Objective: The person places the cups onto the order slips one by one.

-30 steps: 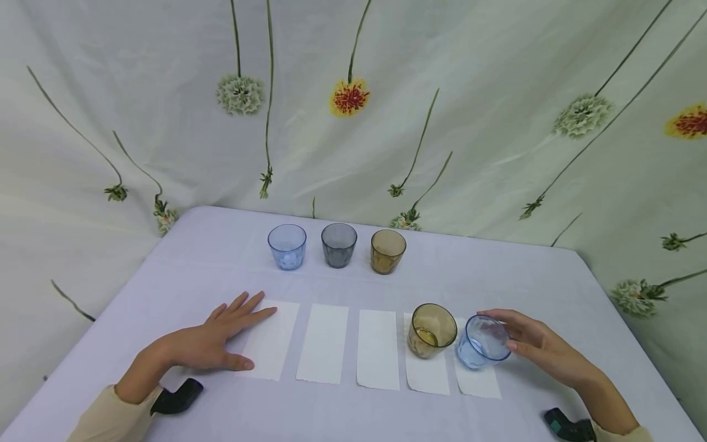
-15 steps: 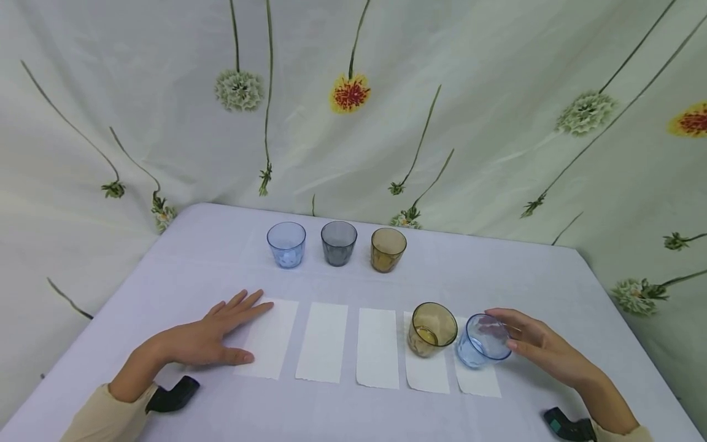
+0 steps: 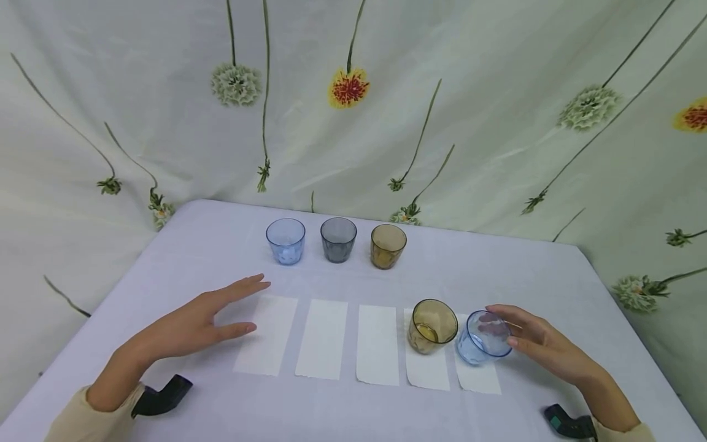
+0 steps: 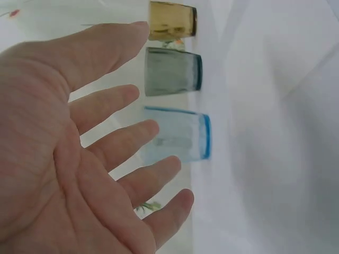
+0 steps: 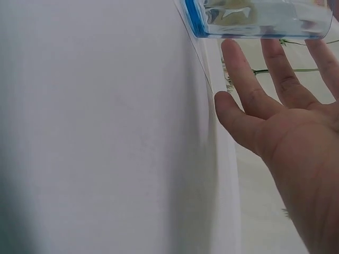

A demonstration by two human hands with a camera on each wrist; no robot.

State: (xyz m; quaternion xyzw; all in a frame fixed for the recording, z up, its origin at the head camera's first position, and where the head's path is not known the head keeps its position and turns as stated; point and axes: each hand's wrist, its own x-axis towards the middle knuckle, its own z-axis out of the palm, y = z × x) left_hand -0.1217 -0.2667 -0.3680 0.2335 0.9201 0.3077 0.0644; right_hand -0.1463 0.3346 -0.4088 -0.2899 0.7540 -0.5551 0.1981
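Note:
On the right, a blue glass tumbler (image 3: 479, 344) stands at a white paper strip (image 3: 478, 379). My right hand (image 3: 544, 344) holds it from the right side, thumb at the near rim and fingers round the far side. In the right wrist view the fingertips meet the wall of the blue tumbler (image 5: 270, 21), while the little finger is apart from it. My left hand (image 3: 193, 322) is raised over the left end of the table, fingers extended and holding nothing. Its bare palm (image 4: 63, 159) shows in the left wrist view.
An amber tumbler (image 3: 422, 341) stands close left of the held one, on another strip. Further left lie paper strips (image 3: 322, 341) in a row. At the back stand a blue tumbler (image 3: 285, 242), a grey tumbler (image 3: 338, 240) and an amber tumbler (image 3: 388, 247). A flowered cloth (image 3: 475, 55) hangs behind.
My left hand has lifted off the table by the leftmost strip and shifted slightly left. The right hand and its tumbler have stayed in place.

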